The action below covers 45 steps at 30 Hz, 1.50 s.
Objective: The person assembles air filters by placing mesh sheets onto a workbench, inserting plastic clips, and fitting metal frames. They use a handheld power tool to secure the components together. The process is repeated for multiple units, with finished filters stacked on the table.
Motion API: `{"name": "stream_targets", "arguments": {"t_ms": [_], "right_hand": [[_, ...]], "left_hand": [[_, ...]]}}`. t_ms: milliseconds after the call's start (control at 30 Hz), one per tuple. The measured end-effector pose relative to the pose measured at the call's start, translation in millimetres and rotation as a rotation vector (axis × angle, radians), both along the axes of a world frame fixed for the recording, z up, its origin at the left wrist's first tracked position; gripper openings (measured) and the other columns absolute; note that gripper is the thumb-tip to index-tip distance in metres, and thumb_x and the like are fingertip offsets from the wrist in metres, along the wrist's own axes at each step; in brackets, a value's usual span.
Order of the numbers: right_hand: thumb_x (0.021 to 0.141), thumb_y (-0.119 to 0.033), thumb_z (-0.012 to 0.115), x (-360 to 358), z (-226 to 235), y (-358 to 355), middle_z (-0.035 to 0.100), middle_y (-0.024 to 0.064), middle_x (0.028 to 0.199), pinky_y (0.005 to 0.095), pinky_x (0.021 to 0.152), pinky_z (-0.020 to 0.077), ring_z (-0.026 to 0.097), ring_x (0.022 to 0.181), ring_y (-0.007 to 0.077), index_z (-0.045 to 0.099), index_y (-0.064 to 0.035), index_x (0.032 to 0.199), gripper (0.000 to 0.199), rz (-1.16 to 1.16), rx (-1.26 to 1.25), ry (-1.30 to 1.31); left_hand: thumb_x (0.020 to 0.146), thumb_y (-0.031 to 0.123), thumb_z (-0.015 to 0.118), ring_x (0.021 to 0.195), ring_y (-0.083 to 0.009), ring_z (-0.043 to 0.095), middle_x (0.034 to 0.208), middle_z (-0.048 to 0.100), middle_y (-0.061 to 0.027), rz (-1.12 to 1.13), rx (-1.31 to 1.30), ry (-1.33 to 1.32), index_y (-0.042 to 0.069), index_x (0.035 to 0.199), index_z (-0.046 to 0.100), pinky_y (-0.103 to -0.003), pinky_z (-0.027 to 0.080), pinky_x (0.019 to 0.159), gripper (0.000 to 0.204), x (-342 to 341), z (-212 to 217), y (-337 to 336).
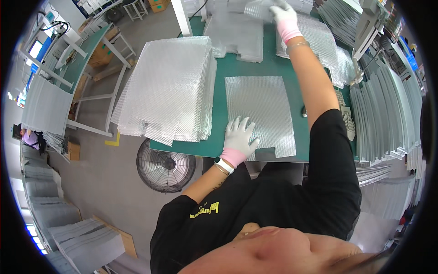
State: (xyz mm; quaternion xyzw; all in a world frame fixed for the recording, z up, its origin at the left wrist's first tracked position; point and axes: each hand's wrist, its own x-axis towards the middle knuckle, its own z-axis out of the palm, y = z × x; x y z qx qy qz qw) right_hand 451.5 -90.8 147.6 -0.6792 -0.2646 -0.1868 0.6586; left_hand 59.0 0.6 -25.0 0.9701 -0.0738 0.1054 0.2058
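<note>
My left hand (238, 138), in a white glove with a pink cuff, lies flat with fingers spread on the near left corner of a silvery mesh sheet (262, 102). That sheet rests on the green tabletop (220, 86) and has a small notch in its near edge. My right arm reaches to the far side of the table. There my right hand (285, 18), gloved the same way, closes on the edge of another mesh sheet (258, 10). The far part of that sheet is cut off by the picture's upper edge.
A tall stack of mesh sheets (166, 89) stands at the left, overhanging the table's near edge. More sheets (237, 36) lie at the back, beside another pile (317, 39). Small beige parts (348, 123) line the right edge. A floor fan (166, 164) stands below left.
</note>
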Motion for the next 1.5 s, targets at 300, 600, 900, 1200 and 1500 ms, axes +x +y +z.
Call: {"name": "stream_targets", "arguments": {"t_ms": [300,600,900,1200,1500], "right_hand": [[0.086,-0.001,0.060,-86.8,34.7,-48.7,0.067,0.0039,0.103,0.0216,0.075,0.0456,0.058,0.085,0.0098,0.061,-0.0013,0.132,0.046,0.179,0.343,0.026],[0.086,-0.010,0.064,-299.1,-65.1,-188.4,0.064,0.0113,0.128,0.0260,0.093,0.0465,0.059,0.105,0.0130,0.063,0.0015,0.129,0.045,0.027,0.241,0.282],[0.082,-0.009,0.070,-379.4,-126.3,-170.0,0.066,0.0151,0.125,0.0338,0.098,0.0483,0.064,0.115,0.0256,0.065,-0.0012,0.121,0.040,-0.261,-0.487,0.400],[0.084,-0.014,0.070,-365.0,-149.7,-167.0,0.065,0.0160,0.125,0.0363,0.099,0.0495,0.063,0.115,0.0320,0.065,-0.0044,0.122,0.040,-0.321,-0.673,0.250],[0.083,-0.018,0.071,-365.9,-162.8,-166.8,0.062,0.0137,0.130,0.0376,0.098,0.0501,0.061,0.117,0.0325,0.064,-0.0075,0.123,0.041,-0.356,-0.806,0.208]], "left_hand": [[0.085,0.042,0.064,0.139,-0.0394,0.037,0.146,0.046,-0.0164,-0.035,0.028,0.000,0.008,0.133,0.056,-0.052,0.025,0.117,0.060,2.8,-0.3,1.2],[0.099,0.053,0.049,0.141,-0.0343,0.042,0.140,0.055,-0.0234,-0.302,-1.777,0.027,-0.004,0.149,0.036,-0.047,0.027,0.118,0.078,-2.4,18.0,38.3],[0.083,0.026,0.076,0.070,-0.0278,0.063,0.093,0.066,-0.0194,0.358,-0.460,0.066,-0.004,0.146,0.039,-0.034,0.055,0.071,0.079,-35.2,52.2,14.0],[0.086,0.032,0.071,0.104,-0.0389,0.066,0.122,0.064,-0.0248,0.318,-0.185,0.131,-0.002,0.147,0.039,-0.042,0.053,0.090,0.077,-0.2,19.9,19.7],[0.086,0.031,0.071,0.112,-0.0375,0.063,0.127,0.062,-0.0242,0.340,-0.177,0.233,-0.001,0.147,0.040,-0.042,0.051,0.096,0.075,2.2,21.1,16.9]]}}
